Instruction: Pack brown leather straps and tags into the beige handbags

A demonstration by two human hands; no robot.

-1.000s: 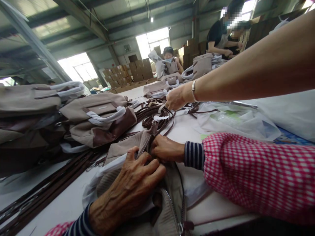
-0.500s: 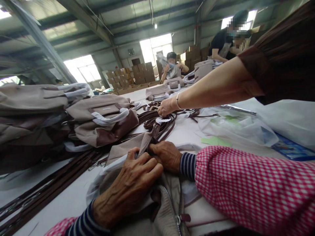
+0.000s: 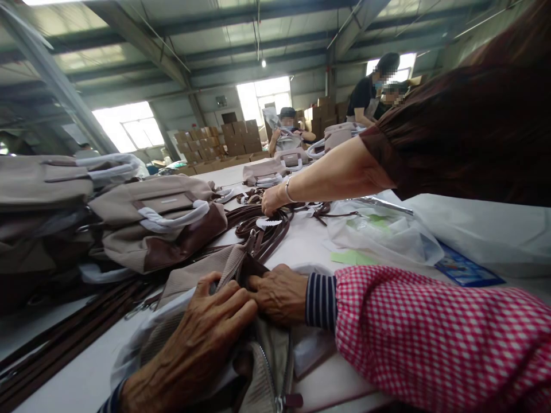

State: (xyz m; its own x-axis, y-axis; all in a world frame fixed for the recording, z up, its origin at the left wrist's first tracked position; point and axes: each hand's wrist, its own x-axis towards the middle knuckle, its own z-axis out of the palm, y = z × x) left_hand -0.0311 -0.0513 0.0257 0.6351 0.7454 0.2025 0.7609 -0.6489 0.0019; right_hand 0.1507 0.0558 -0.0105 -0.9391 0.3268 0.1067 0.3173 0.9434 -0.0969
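Note:
A beige corduroy bag (image 3: 196,274) with an open zipper lies on the white table (image 3: 307,244) right in front of me. My left hand (image 3: 202,338) presses down on the bag, fingers curled over its zipper edge. My right hand (image 3: 278,295) is closed on the bag's opening beside the zipper end, thumb tucked in. Brown straps (image 3: 264,221) lie coiled just beyond the bag. A co-worker's hand (image 3: 272,199) with a bracelet reaches in from the right and grips those straps.
Finished beige and brown bags (image 3: 159,221) are stacked at the left, with long brown straps (image 3: 64,338) below them. Clear plastic bags (image 3: 379,229) and a blue packet (image 3: 467,267) lie at the right. Other people work at the table's far end near cardboard boxes (image 3: 215,140).
My hands and the bag have slid nearer and lower in view. The co-worker has leaned further in, with the hand moving left along the straps.

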